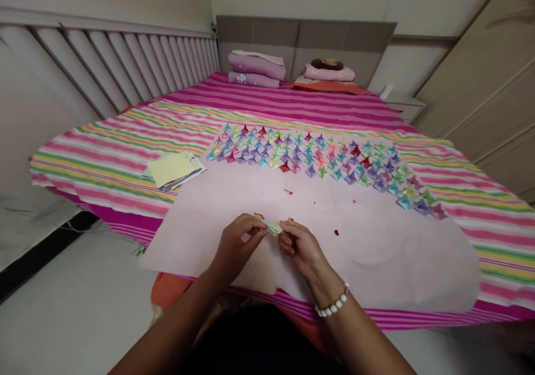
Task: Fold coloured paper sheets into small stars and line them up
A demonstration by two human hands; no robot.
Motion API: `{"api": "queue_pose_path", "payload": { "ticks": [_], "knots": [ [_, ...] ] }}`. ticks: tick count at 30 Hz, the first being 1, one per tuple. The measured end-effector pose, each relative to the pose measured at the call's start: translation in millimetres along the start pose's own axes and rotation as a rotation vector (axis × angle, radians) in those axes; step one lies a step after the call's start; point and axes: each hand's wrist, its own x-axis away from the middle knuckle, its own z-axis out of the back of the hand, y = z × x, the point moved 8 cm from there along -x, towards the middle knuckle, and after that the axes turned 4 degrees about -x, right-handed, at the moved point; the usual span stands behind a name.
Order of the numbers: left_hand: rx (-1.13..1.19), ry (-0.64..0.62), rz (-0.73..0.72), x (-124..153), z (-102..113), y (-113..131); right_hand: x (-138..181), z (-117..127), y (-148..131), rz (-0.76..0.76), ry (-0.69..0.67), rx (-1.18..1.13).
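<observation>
My left hand (239,242) and my right hand (299,244) meet over a large pale pink paper sheet (376,241) spread on the bed. Both pinch a small folded piece of light green paper (274,228) between their fingertips, one hand on each side of it. A white bead bracelet (333,306) circles my right wrist. Farther out on the sheet lie several rows of small folded paper shapes (317,160) in many colours, set close together in a wide band.
A stack of yellow and pale green paper squares (172,169) lies left of the sheet on the striped bedspread (125,146). Tiny red scraps (336,232) dot the sheet. Folded blankets (256,68) and pillows (330,74) sit at the headboard. White floor lies at left.
</observation>
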Motion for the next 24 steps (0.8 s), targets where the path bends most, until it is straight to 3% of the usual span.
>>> {"api": "queue_pose_path", "payload": {
  "ticks": [4,12,20,24],
  "knots": [
    [-0.043,-0.079,-0.079,-2.4,-8.3,2.1,-2.0,-0.4,1.6,-0.005,-0.002,0.019],
    [-0.135,-0.207,-0.046,-15.2,-19.4,-15.3,-10.3,7.7,-5.7,-0.019,0.000,0.097],
    [-0.109,-0.258,0.055,-37.7,-35.3,-29.3,-26.3,18.1,-10.4,-0.038,0.003,0.123],
    [-0.142,-0.245,0.052,-49.4,-40.7,-39.0,-34.2,26.2,-20.7,0.067,0.034,0.285]
  ]
}}
